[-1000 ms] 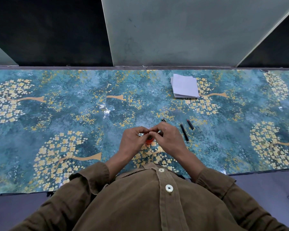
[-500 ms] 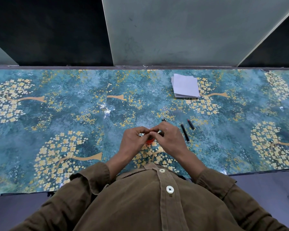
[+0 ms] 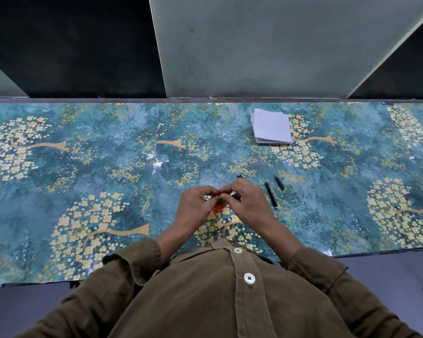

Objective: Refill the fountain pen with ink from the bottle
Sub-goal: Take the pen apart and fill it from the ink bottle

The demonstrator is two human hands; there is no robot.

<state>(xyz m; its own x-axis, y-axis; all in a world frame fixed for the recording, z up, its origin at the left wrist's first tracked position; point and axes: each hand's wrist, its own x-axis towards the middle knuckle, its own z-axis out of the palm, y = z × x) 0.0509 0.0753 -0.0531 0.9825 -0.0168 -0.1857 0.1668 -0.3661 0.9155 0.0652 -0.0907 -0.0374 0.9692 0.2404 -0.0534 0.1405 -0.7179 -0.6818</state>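
Observation:
A small red ink bottle (image 3: 217, 208) with a dark top stands on the patterned table, mostly hidden between my hands. My left hand (image 3: 194, 207) curls round the bottle from the left. My right hand (image 3: 250, 203) meets it from the right, its thumb and fingers pinching at the bottle's dark top (image 3: 221, 202). A black pen end (image 3: 240, 176) pokes out beyond my right fingers; whether the hand holds it cannot be told. A black pen barrel (image 3: 271, 194) and a short pen piece with a red tip (image 3: 279, 182) lie just right of my right hand.
A folded stack of white paper (image 3: 271, 126) lies at the back right of the table (image 3: 108, 154). A wall panel rises behind the table's far edge. My brown shirt covers the near edge.
Almost nothing has moved. Both hands stay together over the bottle, with only slight shifts of the fingers.

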